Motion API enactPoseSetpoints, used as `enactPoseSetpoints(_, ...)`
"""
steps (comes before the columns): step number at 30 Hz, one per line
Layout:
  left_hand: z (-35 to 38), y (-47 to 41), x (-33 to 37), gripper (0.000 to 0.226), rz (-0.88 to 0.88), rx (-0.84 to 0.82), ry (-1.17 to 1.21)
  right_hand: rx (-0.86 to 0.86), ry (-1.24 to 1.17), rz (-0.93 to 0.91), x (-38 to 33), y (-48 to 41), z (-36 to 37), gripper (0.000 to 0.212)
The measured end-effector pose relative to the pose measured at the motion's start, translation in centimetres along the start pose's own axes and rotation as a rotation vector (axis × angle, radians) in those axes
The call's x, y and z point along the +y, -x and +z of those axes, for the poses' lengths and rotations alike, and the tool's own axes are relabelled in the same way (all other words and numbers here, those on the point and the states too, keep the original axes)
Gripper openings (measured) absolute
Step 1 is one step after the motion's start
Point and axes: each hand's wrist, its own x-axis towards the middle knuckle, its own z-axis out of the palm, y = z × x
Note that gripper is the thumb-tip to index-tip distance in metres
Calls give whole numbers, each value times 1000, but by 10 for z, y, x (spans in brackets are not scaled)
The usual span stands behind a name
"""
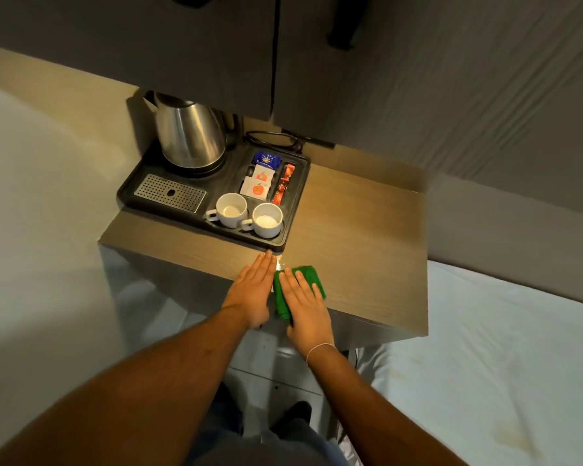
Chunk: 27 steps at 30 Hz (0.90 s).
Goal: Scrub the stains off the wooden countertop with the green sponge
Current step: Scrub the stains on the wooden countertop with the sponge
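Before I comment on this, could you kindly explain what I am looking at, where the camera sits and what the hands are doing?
There is no robot here: a person wears one wide-angle camera on the head, so you look forward and down along both forearms. They stand at a wooden countertop. The right hand lies flat on a green sponge, pressing it to the wood near the front edge. The left hand lies flat and open beside it, holding nothing, with its fingertips close to the corner of a black tray. On the tray stand a steel kettle, two white cups and some sachets. A pale speckled patch shows on the wood between the hands, probably the stain.
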Motion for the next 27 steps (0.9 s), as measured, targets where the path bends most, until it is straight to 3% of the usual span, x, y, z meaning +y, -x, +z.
enactPoseSetpoints(5,10,20,-14,95,-44,132,-52,31,-30,61,-40,-7,-8,93)
enactPoseSetpoints(10,5,69,-65,94,-208,252,-103,-63,-96,-180,-101,-33,-13,79)
enactPoseSetpoints(16,-11,153,-90,85,-557,335,-59,-88,-58,-424,-168,-55,-14,62)
enactPoseSetpoints(25,69,356,-85,74,-1055,301,82,-401,-188,-545,-276,38,51,66)
enactPoseSetpoints(27,96,408,-73,74,-1144,300,155,-552,-180,-585,-305,74,69,62)
